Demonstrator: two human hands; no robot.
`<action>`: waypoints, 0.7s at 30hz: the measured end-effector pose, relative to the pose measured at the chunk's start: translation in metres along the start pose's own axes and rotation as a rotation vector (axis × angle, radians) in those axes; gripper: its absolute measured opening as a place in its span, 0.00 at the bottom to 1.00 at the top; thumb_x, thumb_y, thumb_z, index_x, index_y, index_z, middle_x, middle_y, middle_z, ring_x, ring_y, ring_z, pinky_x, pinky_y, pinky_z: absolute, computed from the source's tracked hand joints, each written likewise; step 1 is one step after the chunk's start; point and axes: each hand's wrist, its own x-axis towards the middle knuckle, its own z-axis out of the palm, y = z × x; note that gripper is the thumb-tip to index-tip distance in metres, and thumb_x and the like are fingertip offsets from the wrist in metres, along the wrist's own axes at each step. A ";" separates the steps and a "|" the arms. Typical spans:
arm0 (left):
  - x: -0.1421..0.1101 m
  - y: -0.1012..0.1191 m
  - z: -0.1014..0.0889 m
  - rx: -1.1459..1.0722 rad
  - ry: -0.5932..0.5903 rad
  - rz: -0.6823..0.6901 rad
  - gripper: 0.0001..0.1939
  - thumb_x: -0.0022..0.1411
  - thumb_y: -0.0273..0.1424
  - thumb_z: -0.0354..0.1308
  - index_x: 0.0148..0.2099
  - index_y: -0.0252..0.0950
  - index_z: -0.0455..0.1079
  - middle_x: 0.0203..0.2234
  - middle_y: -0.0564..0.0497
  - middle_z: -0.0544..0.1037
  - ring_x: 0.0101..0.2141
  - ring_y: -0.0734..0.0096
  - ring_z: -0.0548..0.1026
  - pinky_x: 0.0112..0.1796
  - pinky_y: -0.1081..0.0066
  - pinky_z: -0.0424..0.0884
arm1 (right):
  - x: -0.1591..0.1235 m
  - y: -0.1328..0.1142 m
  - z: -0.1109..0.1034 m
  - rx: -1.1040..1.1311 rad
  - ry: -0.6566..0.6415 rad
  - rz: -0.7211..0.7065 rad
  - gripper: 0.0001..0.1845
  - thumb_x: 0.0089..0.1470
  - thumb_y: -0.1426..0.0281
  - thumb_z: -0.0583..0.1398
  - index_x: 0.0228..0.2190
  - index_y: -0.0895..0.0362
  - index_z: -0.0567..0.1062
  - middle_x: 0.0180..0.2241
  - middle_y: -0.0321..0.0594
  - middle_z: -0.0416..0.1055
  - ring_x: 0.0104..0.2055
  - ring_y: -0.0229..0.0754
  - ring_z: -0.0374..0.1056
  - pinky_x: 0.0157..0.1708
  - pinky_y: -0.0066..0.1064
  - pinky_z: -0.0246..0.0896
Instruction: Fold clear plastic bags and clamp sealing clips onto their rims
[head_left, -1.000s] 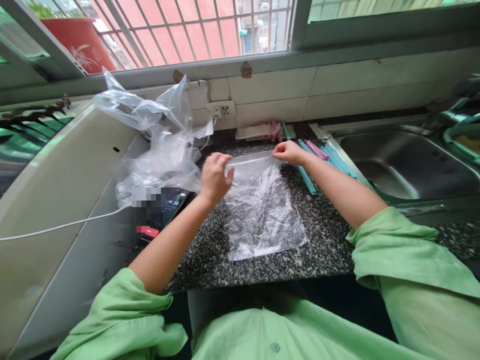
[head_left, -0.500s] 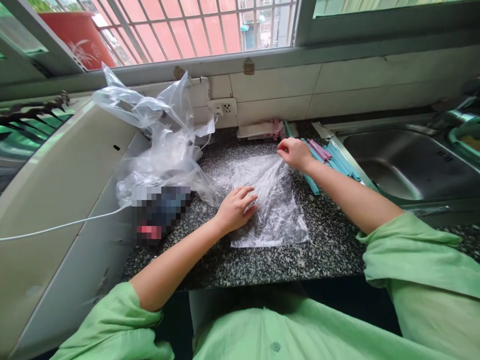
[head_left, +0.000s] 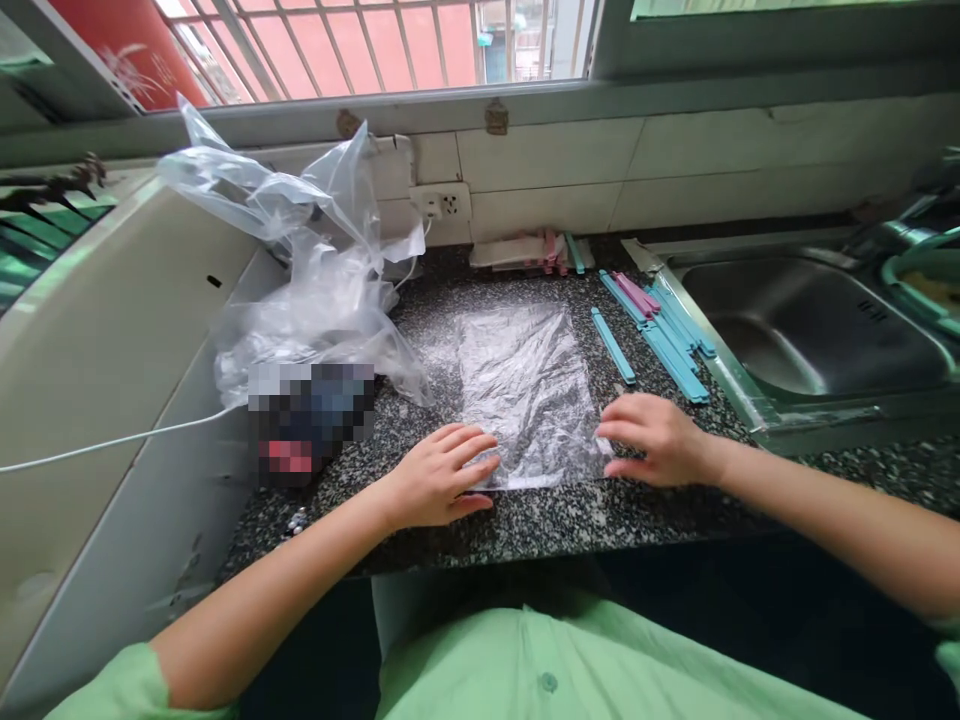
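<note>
A clear plastic bag point(head_left: 529, 385) lies flat and wrinkled on the speckled granite counter point(head_left: 555, 525). At its near left corner rests my left hand point(head_left: 442, 475), fingers apart over the edge. My right hand point(head_left: 656, 440) is at the near right corner, fingers spread and just touching or hovering by the edge; which of these I cannot tell. Neither hand grips anything. Just right of the bag lies a single blue bag-sealing clip point(head_left: 613, 346). Beyond it is a pile of blue clips point(head_left: 671, 350) with pink clips point(head_left: 636, 295) on top.
A heap of crumpled clear plastic bags point(head_left: 315, 290) stands at the left, behind a phone-like dark device point(head_left: 319, 420) with a white cable. More pink clips point(head_left: 555, 252) lie by the wall under the socket point(head_left: 448, 204). A steel sink point(head_left: 817, 330) is at the right.
Both hands have come from the bag's far edge down to its near corners. My right hand has let go of the far right corner, and the bag now lies flatter.
</note>
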 end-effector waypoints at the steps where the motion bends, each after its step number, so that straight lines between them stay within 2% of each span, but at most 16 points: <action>1: -0.001 0.002 0.000 0.039 -0.004 0.026 0.11 0.58 0.34 0.55 0.42 0.34 0.70 0.42 0.44 0.76 0.43 0.60 0.72 0.45 0.60 0.68 | -0.004 -0.012 0.000 -0.023 -0.029 -0.032 0.20 0.53 0.54 0.54 0.34 0.59 0.72 0.31 0.45 0.70 0.34 0.42 0.64 0.33 0.34 0.60; 3: 0.000 0.007 0.002 0.070 0.022 0.039 0.05 0.58 0.27 0.53 0.35 0.34 0.70 0.39 0.46 0.77 0.41 0.64 0.73 0.43 0.64 0.69 | -0.008 -0.029 0.005 -0.083 -0.052 -0.033 0.19 0.54 0.56 0.54 0.34 0.60 0.72 0.32 0.46 0.70 0.34 0.43 0.63 0.33 0.35 0.58; 5: 0.004 0.010 0.002 0.035 0.077 0.007 0.04 0.58 0.24 0.52 0.32 0.34 0.68 0.36 0.47 0.77 0.38 0.66 0.74 0.40 0.66 0.70 | -0.009 -0.039 0.010 -0.135 -0.030 -0.005 0.17 0.55 0.59 0.54 0.35 0.60 0.72 0.32 0.46 0.70 0.34 0.43 0.63 0.33 0.34 0.57; 9: 0.008 0.017 -0.007 -0.106 0.200 -0.088 0.05 0.56 0.22 0.52 0.36 0.34 0.67 0.34 0.45 0.77 0.35 0.68 0.74 0.36 0.68 0.72 | -0.005 -0.042 0.011 -0.218 0.072 0.021 0.05 0.54 0.71 0.55 0.31 0.57 0.72 0.31 0.41 0.71 0.33 0.40 0.62 0.34 0.33 0.56; 11: 0.007 0.021 -0.013 -0.165 0.224 -0.106 0.07 0.55 0.21 0.52 0.37 0.34 0.65 0.34 0.44 0.77 0.35 0.68 0.75 0.35 0.68 0.73 | -0.006 -0.043 0.005 -0.217 0.119 0.042 0.05 0.52 0.76 0.55 0.29 0.56 0.71 0.28 0.39 0.71 0.32 0.38 0.63 0.34 0.32 0.56; 14: 0.004 0.028 -0.019 -0.242 0.228 -0.120 0.08 0.54 0.19 0.52 0.37 0.34 0.64 0.34 0.42 0.77 0.35 0.67 0.75 0.34 0.67 0.73 | -0.010 -0.046 -0.006 -0.115 0.183 0.029 0.03 0.53 0.72 0.57 0.32 0.56 0.70 0.28 0.39 0.70 0.33 0.39 0.64 0.34 0.32 0.58; 15: 0.004 0.030 -0.021 -0.267 0.233 -0.124 0.09 0.53 0.19 0.52 0.37 0.34 0.64 0.34 0.42 0.77 0.35 0.67 0.75 0.34 0.67 0.73 | -0.012 -0.047 -0.008 -0.068 0.205 -0.004 0.06 0.53 0.68 0.57 0.35 0.56 0.70 0.29 0.40 0.70 0.34 0.40 0.64 0.35 0.33 0.59; 18: 0.006 0.036 -0.025 -0.344 0.272 -0.135 0.09 0.52 0.18 0.51 0.37 0.34 0.63 0.34 0.42 0.77 0.35 0.67 0.75 0.34 0.67 0.73 | -0.016 -0.043 -0.006 0.010 0.211 -0.118 0.25 0.51 0.52 0.56 0.44 0.57 0.67 0.36 0.45 0.71 0.40 0.44 0.65 0.42 0.39 0.60; 21: 0.009 0.041 -0.032 -0.421 0.306 -0.131 0.11 0.52 0.18 0.50 0.37 0.34 0.63 0.34 0.42 0.77 0.35 0.67 0.76 0.34 0.67 0.73 | -0.014 -0.030 0.002 0.001 0.096 -0.121 0.33 0.49 0.52 0.57 0.50 0.60 0.63 0.44 0.49 0.70 0.47 0.47 0.63 0.48 0.42 0.58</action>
